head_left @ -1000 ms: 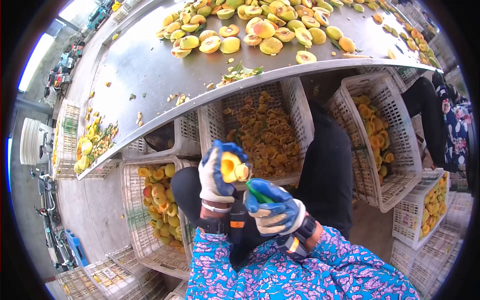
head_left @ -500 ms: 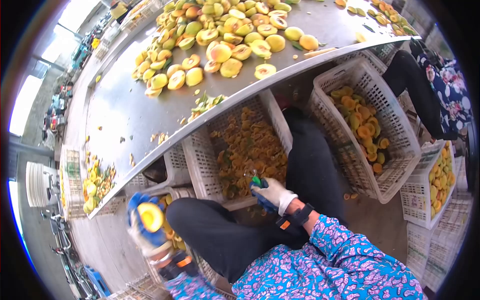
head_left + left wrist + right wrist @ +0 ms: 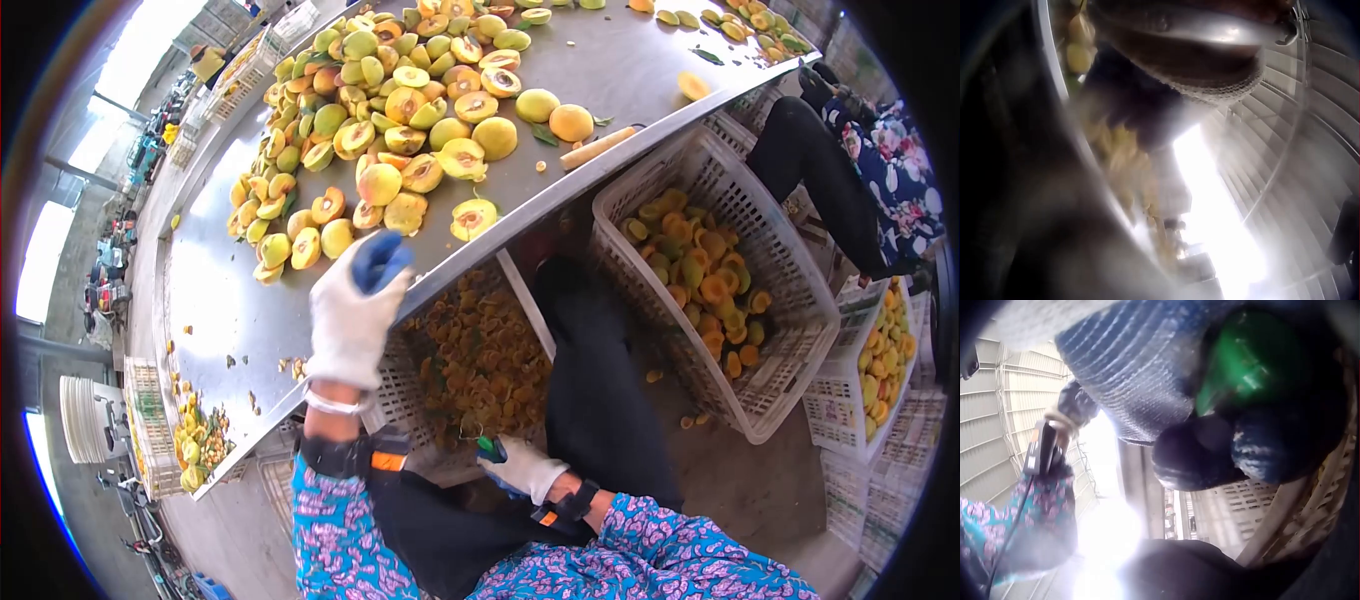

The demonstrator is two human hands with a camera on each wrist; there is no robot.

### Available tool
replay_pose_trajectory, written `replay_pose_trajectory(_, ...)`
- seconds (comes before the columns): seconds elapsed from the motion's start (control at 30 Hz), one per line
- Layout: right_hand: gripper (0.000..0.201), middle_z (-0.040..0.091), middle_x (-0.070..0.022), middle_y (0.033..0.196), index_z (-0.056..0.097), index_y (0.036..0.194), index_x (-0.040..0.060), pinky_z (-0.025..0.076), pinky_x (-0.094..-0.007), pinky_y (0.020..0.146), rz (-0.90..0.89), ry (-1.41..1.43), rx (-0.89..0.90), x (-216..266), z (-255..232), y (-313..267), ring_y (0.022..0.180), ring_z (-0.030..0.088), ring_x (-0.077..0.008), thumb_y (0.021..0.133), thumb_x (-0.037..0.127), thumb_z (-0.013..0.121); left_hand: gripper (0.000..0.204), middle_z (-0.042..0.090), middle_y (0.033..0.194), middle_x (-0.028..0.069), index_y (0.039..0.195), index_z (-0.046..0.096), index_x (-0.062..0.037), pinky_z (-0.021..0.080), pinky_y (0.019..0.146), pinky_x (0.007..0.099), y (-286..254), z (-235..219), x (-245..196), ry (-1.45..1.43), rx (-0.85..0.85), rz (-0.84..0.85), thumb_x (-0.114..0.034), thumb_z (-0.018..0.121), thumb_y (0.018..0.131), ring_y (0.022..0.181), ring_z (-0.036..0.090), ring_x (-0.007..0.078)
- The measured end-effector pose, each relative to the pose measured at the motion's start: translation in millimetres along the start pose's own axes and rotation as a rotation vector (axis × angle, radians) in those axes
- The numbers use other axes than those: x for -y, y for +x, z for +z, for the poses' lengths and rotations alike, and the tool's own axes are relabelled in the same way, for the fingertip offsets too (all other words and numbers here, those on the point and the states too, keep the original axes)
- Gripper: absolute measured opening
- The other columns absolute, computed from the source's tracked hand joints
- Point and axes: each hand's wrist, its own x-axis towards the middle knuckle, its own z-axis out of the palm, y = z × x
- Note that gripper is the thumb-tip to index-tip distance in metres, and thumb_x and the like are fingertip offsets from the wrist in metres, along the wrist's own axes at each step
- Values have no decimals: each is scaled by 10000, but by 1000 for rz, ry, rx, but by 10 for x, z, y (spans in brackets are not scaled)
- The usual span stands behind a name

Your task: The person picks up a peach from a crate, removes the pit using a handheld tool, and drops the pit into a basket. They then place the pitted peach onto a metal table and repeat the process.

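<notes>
My left hand (image 3: 358,310), in a white and blue glove, reaches over the table's front edge, beside the near peach halves (image 3: 405,213) of a big pile. Its blue-coated fingers bend loosely, and no fruit shows in them. In the left wrist view the glove (image 3: 1141,94) is dark and blurred above the fruit. Low by the knee, my right hand (image 3: 525,470) grips a green-handled tool (image 3: 487,444) with a thin wire loop at its tip. The right wrist view shows the green handle (image 3: 1250,365) inside the curled blue fingers (image 3: 1272,447).
Under the table edge stands a crate (image 3: 527,305) of small orange-brown fruit scraps. Another crate (image 3: 780,400) to the right holds hollowed peach halves. A wooden-coloured stick (image 3: 597,147) lies along the metal table (image 3: 225,300). Another person's dark-clad leg (image 3: 800,175) is at the right.
My left hand first held a peach half by the tool, then carried a hollowed half to the lower-left crate. It is now up at the table without it. The right hand keeps the tool, lower down.
</notes>
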Motion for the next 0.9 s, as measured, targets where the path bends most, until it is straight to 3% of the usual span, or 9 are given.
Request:
replay_pose_trajectory(0.13,288,606,-54,608,607,872,46,456,-326,448,2,-26,-2,4,-43,4,484,579,-172,878,334,599,430,648,1076,179,1161,613,-59,490,868,376,775,637,-61,563,228,344,-232,687,774,984,628,323)
replay_pose_trajectory(0.17,293,607,-52,606,608,869,47,459,-329,451,-9,-39,-15,-16,-46,31,485,581,-173,880,340,594,378,650,1050,188,1129,636,-63,460,899,373,914,725,-53,557,388,249,-172,680,769,1000,603,349)
replay_pose_trajectory(0.27,303,614,-58,609,609,868,46,464,-332,458,-42,-139,-73,38,-46,16,486,589,-176,879,348,591,356,645,1041,203,1111,642,-75,463,882,381,1003,717,-134,613,530,238,-165,679,769,992,599,356)
replay_pose_trajectory(0.43,320,634,-77,642,609,907,37,471,-336,472,-53,-189,-39,-56,15,101,524,613,-190,869,355,604,400,660,1010,195,1091,645,-55,478,844,346,913,503,-10,537,500,39,-223,723,736,940,633,300)
replay_pose_trajectory(0.53,311,637,-86,657,610,915,37,475,-340,478,-41,-197,-57,23,-21,32,544,622,-197,868,343,611,368,687,885,154,962,664,-30,497,783,348,663,281,237,339,264,-14,-240,784,685,844,654,289)
replay_pose_trajectory(0.57,303,637,-87,658,610,918,37,474,-342,477,-57,-202,-74,13,-16,28,547,623,-198,868,337,615,348,695,855,112,949,667,-17,505,745,326,561,199,319,290,168,-26,-221,784,693,798,663,225)
replay_pose_trajectory(0.6,296,637,-89,660,611,921,38,474,-343,477,-70,-205,-90,-17,5,24,549,623,-199,867,330,619,280,693,832,74,941,667,-3,510,670,284,439,78,348,46,119,-127,-160,762,729,774,665,167)
replay_pose_trajectory(0.73,269,636,-97,716,610,946,30,483,-341,545,-3,-211,-92,27,8,1,598,614,-193,878,291,616,207,673,908,64,1042,630,-49,543,638,263,-236,-498,421,-829,-55,-264,-124,673,854,762,657,160)
replay_pose_trajectory(0.9,253,640,-91,750,615,932,13,489,-340,607,-162,-301,-137,-91,93,86,661,610,-190,860,254,642,416,665,987,118,1179,569,-41,556,807,407,-1310,-673,872,-1682,-92,-360,-386,492,961,892,653,266)
